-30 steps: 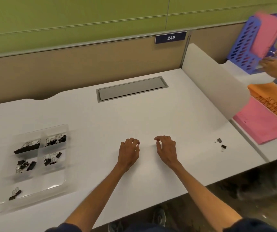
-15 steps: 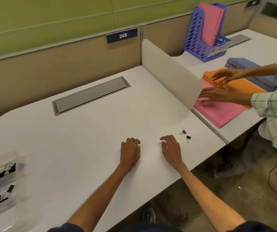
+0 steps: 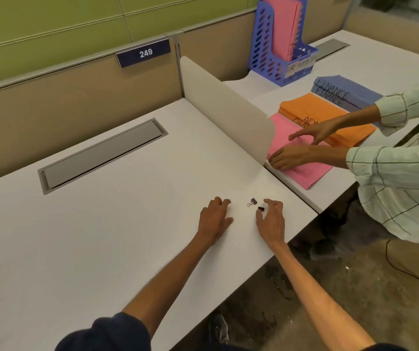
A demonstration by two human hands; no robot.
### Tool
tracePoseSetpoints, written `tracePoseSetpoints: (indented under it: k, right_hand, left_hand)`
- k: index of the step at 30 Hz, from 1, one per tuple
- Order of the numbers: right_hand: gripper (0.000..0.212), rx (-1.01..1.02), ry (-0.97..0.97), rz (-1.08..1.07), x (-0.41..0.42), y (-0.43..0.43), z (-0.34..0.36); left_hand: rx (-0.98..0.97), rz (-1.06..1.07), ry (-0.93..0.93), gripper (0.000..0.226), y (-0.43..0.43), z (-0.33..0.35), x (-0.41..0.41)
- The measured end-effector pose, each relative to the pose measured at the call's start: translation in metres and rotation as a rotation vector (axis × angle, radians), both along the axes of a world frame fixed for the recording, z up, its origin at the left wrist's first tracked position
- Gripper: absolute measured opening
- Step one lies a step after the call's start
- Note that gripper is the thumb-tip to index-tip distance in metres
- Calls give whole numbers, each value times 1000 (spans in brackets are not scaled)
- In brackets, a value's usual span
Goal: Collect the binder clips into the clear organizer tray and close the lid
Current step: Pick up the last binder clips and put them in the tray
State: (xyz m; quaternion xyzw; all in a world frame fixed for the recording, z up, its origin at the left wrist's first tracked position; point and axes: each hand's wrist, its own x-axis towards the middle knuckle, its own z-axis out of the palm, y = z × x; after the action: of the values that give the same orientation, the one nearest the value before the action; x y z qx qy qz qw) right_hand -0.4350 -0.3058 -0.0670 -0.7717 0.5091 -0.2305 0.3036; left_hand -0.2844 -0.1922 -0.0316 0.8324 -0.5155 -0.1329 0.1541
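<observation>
On white laminate desk (image 3: pixel 127 236), near its R front corner, we log the pickup. L hand (image 3: pixel 213 221) rests palm-down, fingers relaxed, empty. R hand (image 3: pixel 270 224) cups small black binder clip (image 3: pixel 261 209); can't tell if pinch is closed. Second black clip w/ silver wire handles (image 3: pixel 252 201) lies just beside, between hands. Clear tray not in view. We'd pinch bodies, not handles.
</observation>
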Motion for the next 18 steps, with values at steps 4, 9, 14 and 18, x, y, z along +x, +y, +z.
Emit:
tracePoseSetpoints:
  k: [4, 9, 14, 18]
  right_hand:
    - [25, 43, -15, -1, 1, -7, 2]
    - [20, 5, -37, 30, -3, -9, 1]
    - [18, -22, -49, 20, -2, -9, -4]
    - [17, -54, -75, 22, -5, -7, -8]
  left_hand:
    - [52, -129, -44, 65, -36, 5, -9]
    - [61, -325, -201, 67, -65, 1, -14]
    - [134, -455, -307, 50, -71, 4, -13]
    - [61, -391, -256, 30, -66, -5, -9]
